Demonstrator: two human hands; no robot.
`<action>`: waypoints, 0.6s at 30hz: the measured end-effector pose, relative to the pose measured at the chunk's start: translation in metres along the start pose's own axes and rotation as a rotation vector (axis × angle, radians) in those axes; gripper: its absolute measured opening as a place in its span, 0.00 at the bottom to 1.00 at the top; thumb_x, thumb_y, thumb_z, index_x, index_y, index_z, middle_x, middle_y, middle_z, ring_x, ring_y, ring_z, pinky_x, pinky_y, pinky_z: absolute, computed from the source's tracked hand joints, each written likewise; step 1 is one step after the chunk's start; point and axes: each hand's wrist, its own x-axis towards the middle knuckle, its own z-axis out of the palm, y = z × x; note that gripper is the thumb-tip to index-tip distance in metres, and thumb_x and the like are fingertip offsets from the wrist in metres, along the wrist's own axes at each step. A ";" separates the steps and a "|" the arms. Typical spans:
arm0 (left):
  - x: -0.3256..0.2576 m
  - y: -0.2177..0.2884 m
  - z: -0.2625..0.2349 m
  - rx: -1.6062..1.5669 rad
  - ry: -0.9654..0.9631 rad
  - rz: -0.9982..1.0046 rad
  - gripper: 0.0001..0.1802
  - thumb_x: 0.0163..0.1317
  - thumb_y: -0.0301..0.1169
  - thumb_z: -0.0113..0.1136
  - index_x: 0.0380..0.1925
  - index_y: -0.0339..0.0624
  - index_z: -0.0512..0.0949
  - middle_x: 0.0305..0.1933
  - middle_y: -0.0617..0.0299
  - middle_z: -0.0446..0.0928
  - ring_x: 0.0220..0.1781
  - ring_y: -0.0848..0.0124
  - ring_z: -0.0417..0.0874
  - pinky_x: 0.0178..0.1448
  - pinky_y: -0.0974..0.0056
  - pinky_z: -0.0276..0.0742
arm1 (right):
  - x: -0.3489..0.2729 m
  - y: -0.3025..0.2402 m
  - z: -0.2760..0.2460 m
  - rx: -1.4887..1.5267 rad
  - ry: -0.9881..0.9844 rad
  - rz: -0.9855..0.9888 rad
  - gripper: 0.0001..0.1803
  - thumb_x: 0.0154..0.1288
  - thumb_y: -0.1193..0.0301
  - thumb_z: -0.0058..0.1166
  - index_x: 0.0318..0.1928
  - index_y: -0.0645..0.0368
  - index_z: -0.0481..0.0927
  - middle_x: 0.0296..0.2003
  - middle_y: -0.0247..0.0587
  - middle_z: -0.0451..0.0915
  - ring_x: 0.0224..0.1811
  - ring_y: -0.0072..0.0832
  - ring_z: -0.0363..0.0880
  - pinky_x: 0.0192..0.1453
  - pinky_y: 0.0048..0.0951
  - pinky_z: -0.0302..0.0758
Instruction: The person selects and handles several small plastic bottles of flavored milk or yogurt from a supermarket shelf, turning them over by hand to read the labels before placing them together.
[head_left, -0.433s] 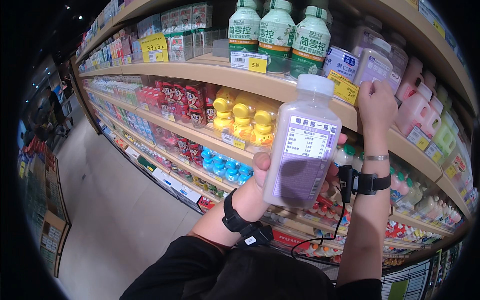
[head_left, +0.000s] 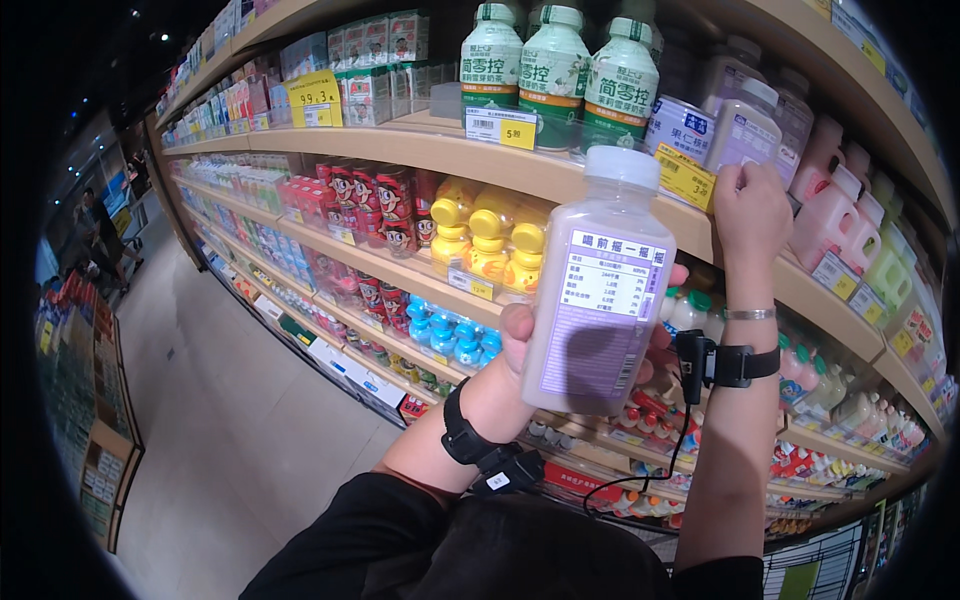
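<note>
My left hand (head_left: 514,345) is wrapped round a large squarish plastic bottle (head_left: 597,290) of pale lilac drink, held upright before me. It has a whitish cap and a purple label with a white table, its lower part in shadow. The thumb shows on the left side and fingertips on the right. My right hand (head_left: 752,212) is raised to the shelf edge with its fingers curled in; what they hold, if anything, is hidden. Just behind it stands a similar lilac bottle (head_left: 745,130), and a yellow price tag (head_left: 684,178) is beside the knuckles.
Green-and-white bottles (head_left: 545,75) and pink handled jugs (head_left: 825,190) share the upper shelf (head_left: 400,145). Below are yellow-capped bottles (head_left: 488,235), red cans (head_left: 380,205) and blue bottles (head_left: 455,335). An aisle floor (head_left: 240,400) runs along the left, with a person (head_left: 100,230) far off.
The held bottle has shifted very slightly to the left with my left hand. My right hand stays at the shelf edge, fingers still curled.
</note>
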 end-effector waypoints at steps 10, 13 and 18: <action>-0.002 0.007 -0.009 0.075 -0.022 -0.122 0.62 0.24 0.44 0.74 0.59 0.33 0.47 0.59 0.52 0.58 0.55 0.57 0.68 0.43 0.50 0.69 | 0.000 0.001 0.001 -0.014 0.003 -0.011 0.13 0.49 0.66 0.46 0.15 0.60 0.74 0.20 0.41 0.72 0.21 0.38 0.73 0.26 0.36 0.69; -0.001 0.010 -0.011 0.082 -0.012 -0.185 0.62 0.25 0.42 0.74 0.59 0.33 0.47 0.58 0.50 0.59 0.55 0.57 0.67 0.45 0.50 0.68 | 0.000 0.002 0.000 -0.006 -0.007 -0.009 0.13 0.49 0.66 0.46 0.15 0.60 0.74 0.20 0.41 0.72 0.21 0.39 0.73 0.26 0.36 0.69; 0.000 0.008 -0.013 0.053 -0.039 -0.166 0.61 0.26 0.42 0.74 0.59 0.33 0.47 0.58 0.51 0.59 0.56 0.57 0.67 0.46 0.50 0.68 | 0.000 0.001 0.001 -0.001 0.001 -0.012 0.13 0.49 0.66 0.46 0.15 0.60 0.74 0.20 0.41 0.72 0.21 0.39 0.73 0.26 0.36 0.69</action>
